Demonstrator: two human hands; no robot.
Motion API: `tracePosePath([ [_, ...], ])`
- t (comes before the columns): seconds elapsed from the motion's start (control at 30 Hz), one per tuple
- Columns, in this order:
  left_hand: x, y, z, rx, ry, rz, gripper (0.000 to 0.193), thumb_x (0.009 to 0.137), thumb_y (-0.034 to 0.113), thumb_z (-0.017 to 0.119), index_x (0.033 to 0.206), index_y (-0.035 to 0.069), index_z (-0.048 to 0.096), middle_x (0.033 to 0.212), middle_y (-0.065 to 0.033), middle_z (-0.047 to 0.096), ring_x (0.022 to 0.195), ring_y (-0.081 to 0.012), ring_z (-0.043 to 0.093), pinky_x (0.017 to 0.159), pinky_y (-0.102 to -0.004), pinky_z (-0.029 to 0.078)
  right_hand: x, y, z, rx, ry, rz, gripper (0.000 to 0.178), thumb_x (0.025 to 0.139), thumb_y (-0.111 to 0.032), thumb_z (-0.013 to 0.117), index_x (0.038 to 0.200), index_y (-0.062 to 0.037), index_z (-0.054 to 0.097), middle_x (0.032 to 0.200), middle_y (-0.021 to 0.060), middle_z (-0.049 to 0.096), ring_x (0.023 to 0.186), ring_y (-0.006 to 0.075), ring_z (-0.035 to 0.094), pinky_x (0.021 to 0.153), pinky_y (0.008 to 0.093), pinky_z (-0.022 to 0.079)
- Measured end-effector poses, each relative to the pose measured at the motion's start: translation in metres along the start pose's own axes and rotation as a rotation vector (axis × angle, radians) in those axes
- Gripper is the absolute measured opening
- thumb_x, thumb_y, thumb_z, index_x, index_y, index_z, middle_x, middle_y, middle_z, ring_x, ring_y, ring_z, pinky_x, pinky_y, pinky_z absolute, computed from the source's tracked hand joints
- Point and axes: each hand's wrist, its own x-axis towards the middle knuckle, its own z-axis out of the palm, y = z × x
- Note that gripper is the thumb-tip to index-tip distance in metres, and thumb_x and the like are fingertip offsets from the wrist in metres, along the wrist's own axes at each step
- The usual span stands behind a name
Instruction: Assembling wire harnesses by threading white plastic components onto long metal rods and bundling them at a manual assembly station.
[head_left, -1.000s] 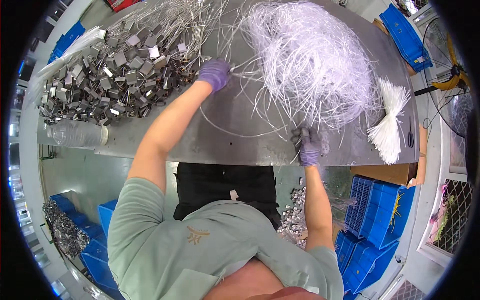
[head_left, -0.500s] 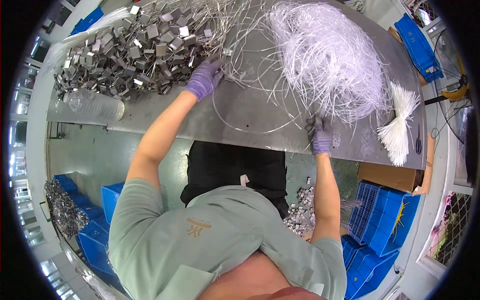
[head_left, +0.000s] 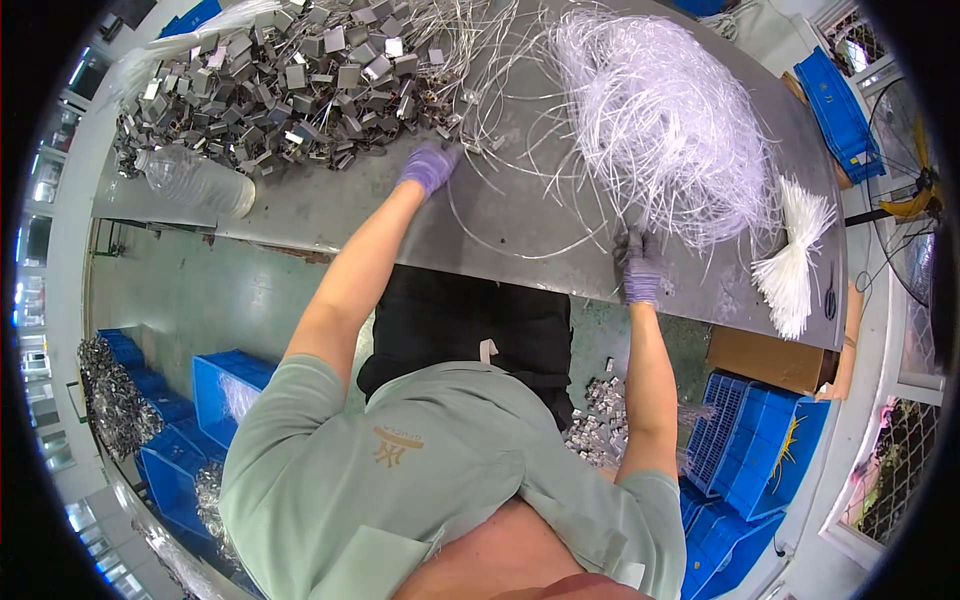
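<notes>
My left hand (head_left: 431,168), in a purple glove, lies on the table by the near right edge of a heap of small grey metal boxes with wires (head_left: 290,90). Its fingers are closed; what they grip is hidden. A thin clear cable (head_left: 520,256) curves across the table from beside this hand toward my right hand (head_left: 640,268). That hand, in a purple glove with dark fingertips, has its fingers bent together around a strand of cable at the near edge of a large tangle of clear cables (head_left: 670,125).
A clear plastic bottle (head_left: 200,182) lies at the table's left edge. On the right are a tied bundle of white strands (head_left: 795,262) and black scissors (head_left: 831,292). Blue crates (head_left: 765,450) and a cardboard box (head_left: 770,358) stand below. Loose metal parts (head_left: 600,415) lie on the floor.
My left hand has slid a little to the right and nearer, off the edge of the metal box heap. The right hand stays almost where it was. The whole view has shifted slightly.
</notes>
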Motion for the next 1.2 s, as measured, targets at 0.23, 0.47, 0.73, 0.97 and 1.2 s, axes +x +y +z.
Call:
tracePosePath([
  [0.23,0.009,0.061,-0.021,-0.111,-0.069,-0.172,0.060,0.072,0.048,0.064,0.101,-0.004,0.065,0.110,-0.0255,0.060,0.105,-0.0361,0.058,0.091,-0.0398,0.045,0.002,0.007,-0.003,0.002,0.020,-0.035,0.022,0.091,-0.020,0.056,0.098,0.0004,0.058,0.068,0.0053,0.060,0.053,0.0099,0.054,0.049,0.0231,0.043],
  [0.47,0.042,0.061,-0.002,-0.021,0.040,-0.159,0.051,0.066,0.034,0.067,0.100,-0.005,0.064,0.107,-0.0248,0.062,0.102,-0.0354,0.060,0.086,-0.0379,0.048,0.002,0.001,-0.004,-0.098,0.002,-0.076,0.026,0.090,-0.024,0.057,0.095,0.0011,0.060,0.067,0.0060,0.060,0.055,0.0103,0.055,0.051,0.0249,0.044],
  [0.73,0.052,0.050,-0.005,0.046,0.012,-0.043,0.043,0.068,0.028,0.062,0.095,-0.005,0.065,0.104,-0.0269,0.061,0.097,-0.0393,0.060,0.084,-0.0400,0.048,0.012,0.031,-0.011,-0.242,0.062,-0.242,0.022,0.091,-0.024,0.057,0.097,-0.0026,0.060,0.070,0.0045,0.062,0.053,0.0076,0.052,0.047,0.0210,0.038],
  [0.97,0.040,0.062,-0.029,0.287,0.024,0.018,0.034,0.075,0.023,0.056,0.095,-0.002,0.066,0.102,-0.0275,0.060,0.099,-0.0400,0.059,0.086,-0.0425,0.048,0.003,0.010,-0.010,-0.084,-0.008,-0.075,0.025,0.091,-0.025,0.056,0.099,-0.0016,0.058,0.071,0.0055,0.063,0.054,0.0084,0.054,0.048,0.0226,0.041],
  [1.2,0.056,0.031,-0.036,0.403,-0.027,0.086,0.029,0.079,0.015,0.051,0.097,-0.002,0.065,0.103,-0.0276,0.060,0.100,-0.0405,0.058,0.085,-0.0430,0.048,0.000,0.001,-0.007,-0.051,-0.030,-0.056,0.024,0.092,-0.026,0.054,0.096,-0.0032,0.059,0.069,0.0041,0.062,0.053,0.0076,0.053,0.048,0.0226,0.041],
])
